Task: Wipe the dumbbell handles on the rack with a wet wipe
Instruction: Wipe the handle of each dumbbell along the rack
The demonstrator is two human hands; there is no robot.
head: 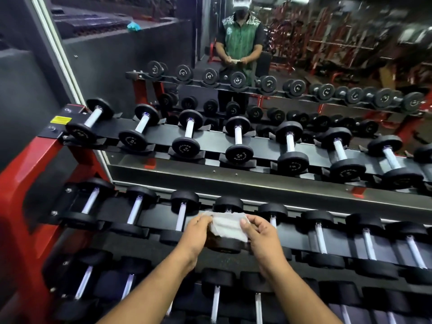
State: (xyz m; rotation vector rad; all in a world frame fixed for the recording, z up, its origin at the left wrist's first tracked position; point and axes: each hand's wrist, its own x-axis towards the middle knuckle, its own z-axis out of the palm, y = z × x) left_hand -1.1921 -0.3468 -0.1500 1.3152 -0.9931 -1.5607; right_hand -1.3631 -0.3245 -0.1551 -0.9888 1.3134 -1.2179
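White wet wipe [228,224] stretched between pinching left hand [198,232] at nine o'clock and right hand [259,232] at three, likely readying a fold for dumbbell handles [181,217].

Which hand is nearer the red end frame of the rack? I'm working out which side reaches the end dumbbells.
Left. The left hand holds the wet wipe's near end, on the side toward the red frame. The right hand holds the wipe's far end, farther from it.

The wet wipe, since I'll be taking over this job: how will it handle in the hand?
Probably floppy: the wet wipe creases and sags between the left hand and right hand. Likely very light, pinched by fingertips alone.
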